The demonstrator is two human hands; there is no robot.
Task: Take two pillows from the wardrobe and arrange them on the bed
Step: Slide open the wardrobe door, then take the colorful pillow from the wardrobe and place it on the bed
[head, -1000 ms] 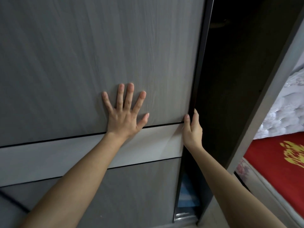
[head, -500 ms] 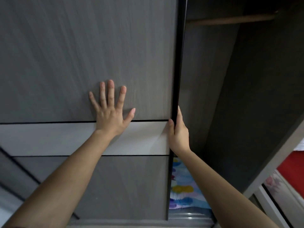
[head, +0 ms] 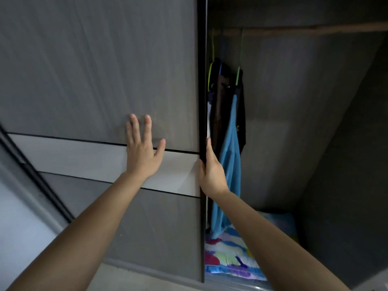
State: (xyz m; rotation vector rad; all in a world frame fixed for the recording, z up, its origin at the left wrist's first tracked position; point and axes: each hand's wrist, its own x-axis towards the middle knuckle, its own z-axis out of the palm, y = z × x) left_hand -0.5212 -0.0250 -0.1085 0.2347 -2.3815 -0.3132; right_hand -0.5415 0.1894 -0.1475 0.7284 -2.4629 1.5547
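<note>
A grey sliding wardrobe door (head: pixel 100 80) fills the left and middle of the head view. My left hand (head: pixel 142 152) lies flat against it, fingers spread. My right hand (head: pixel 212 173) grips the door's dark right edge (head: pixel 202 101), fingers curled behind it. Through the opening on the right, a pillow with a colourful blotched cover (head: pixel 228 261) lies on the wardrobe floor, partly hidden by my right forearm. A light blue pillow or cushion (head: pixel 281 225) shows behind it. The bed is out of view.
Dark clothes (head: pixel 228 106) and a blue garment (head: pixel 231 164) hang on green hangers from a wooden rail (head: pixel 304 30) just inside the opening. The wardrobe's dark right wall (head: pixel 346 164) bounds the compartment. A second door track runs diagonally at the far left.
The door has slid left, widening the opening. Hanging clothes and more of the colourful pillow have come into sight. The red bed at the right has left the view.
</note>
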